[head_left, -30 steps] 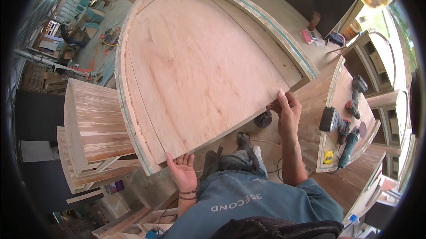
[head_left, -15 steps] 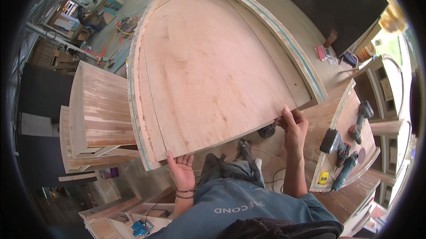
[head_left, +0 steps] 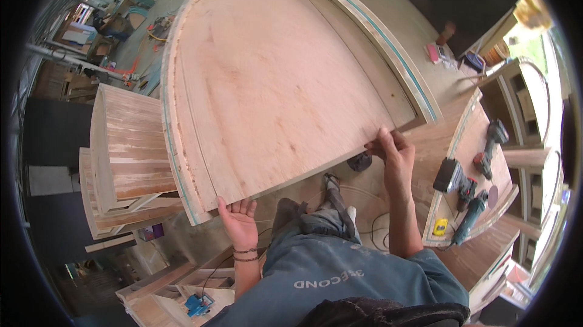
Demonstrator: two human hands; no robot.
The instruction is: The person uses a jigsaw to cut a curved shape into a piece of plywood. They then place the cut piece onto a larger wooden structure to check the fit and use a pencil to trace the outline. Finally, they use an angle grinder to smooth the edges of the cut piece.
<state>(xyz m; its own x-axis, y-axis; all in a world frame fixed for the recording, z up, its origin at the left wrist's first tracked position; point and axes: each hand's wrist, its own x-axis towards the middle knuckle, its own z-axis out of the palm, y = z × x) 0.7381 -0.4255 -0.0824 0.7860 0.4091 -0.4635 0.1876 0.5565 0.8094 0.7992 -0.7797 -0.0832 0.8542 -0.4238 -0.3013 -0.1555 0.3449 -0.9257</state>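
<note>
A large pale plywood panel point(head_left: 261, 84) with a pointed-arch outline lies inside a curved wooden frame point(head_left: 388, 41) edged with a teal line. My left hand point(head_left: 238, 223) grips the panel's near left corner from below, thumb on top and fingers underneath. At the near right corner, my right hand point(head_left: 398, 154) pinches the same edge between thumb and fingers. Along the right side a gap shows between the panel and the frame. What lies under the panel is hidden.
On a wooden piece at right lie a cordless drill point(head_left: 455, 181), another cordless tool point(head_left: 490, 144), a teal angle grinder point(head_left: 472, 223) and a yellow tape measure point(head_left: 440, 226). Slatted curved wooden pieces point(head_left: 133, 144) stand at left. A blue power tool point(head_left: 198, 304) sits lower left. A person point(head_left: 115, 26) works far left.
The panel and frame appear slightly higher and further left in the view, and most surroundings have shifted too. Both hands keep their hold on the panel's near edge.
</note>
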